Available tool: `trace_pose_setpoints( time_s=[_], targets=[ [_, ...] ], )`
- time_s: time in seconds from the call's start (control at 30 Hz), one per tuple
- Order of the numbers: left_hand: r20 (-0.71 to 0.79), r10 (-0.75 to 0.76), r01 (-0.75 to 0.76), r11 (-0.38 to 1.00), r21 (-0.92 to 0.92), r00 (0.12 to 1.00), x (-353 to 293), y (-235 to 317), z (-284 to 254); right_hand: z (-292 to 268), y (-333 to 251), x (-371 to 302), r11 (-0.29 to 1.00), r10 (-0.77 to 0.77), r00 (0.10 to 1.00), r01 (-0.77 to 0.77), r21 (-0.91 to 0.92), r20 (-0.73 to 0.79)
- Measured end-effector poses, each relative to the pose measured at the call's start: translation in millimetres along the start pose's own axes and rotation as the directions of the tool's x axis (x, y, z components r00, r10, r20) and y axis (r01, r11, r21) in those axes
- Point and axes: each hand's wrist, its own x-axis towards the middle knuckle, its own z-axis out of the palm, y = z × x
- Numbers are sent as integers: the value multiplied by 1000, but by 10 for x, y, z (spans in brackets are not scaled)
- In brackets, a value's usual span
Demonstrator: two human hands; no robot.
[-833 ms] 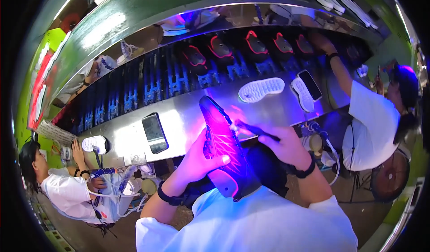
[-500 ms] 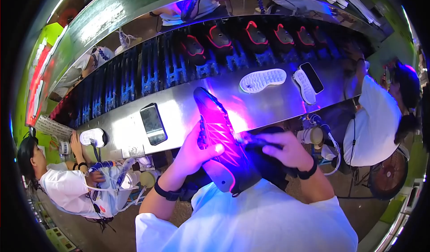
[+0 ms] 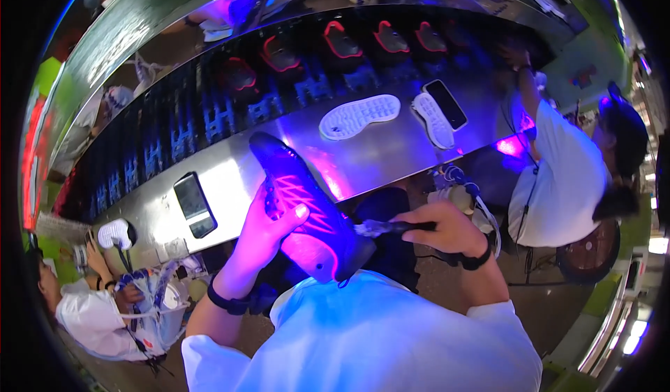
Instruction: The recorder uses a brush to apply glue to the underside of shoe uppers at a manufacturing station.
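A dark shoe upper (image 3: 315, 207), apparently without a sole, is lit purple, with zigzag lines glowing pink along its side. It is tilted, toe toward the table and heel toward my body. My left hand (image 3: 262, 230) grips it from the left, thumb across its side. In my right hand (image 3: 450, 229), closed around a dark handle, is a brush (image 3: 377, 227). Its pale bristles are at the shoe's right edge, near the heel; whether they touch I cannot tell.
Ahead runs a metal table (image 3: 272, 155) carrying a phone (image 3: 195, 205), white soles (image 3: 359, 116) and a second phone (image 3: 444, 104). Behind them, a dark conveyor (image 3: 209, 123) bears several red-edged shoe uppers (image 3: 342, 40). Co-workers sit at left (image 3: 105, 322) and right (image 3: 562, 183).
My right hand has drawn back from the shoe's side toward the heel, and the brush now shows plainly. The whole view has shifted, so the table's things appear further left.
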Motion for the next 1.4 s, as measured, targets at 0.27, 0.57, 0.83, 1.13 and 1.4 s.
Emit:
trace_pose_setpoints(
  time_s=[0.27,0.57,0.83,1.13,1.4],
  targets=[
    [-123,4,-4,1000,-5,992,57,-83,-45,-2,-23,-141,976,21,991,-49,-214,-129],
    [-157,-17,-14,981,-193,987,-191,58,-123,-57,-334,210,975,-39,996,19,-222,-84],
    [-74,-151,112,918,-381,986,-487,107,-310,92,-843,314,918,-83,993,43,-394,-85],
    [232,-181,286,752,-593,956,-612,-16,-444,114,-1222,492,876,-251,965,193,-442,-76],
    [513,-211,551,415,-724,832,-549,-42,-436,-10,-1256,654,800,-379,924,298,-521,-54]
  ],
)
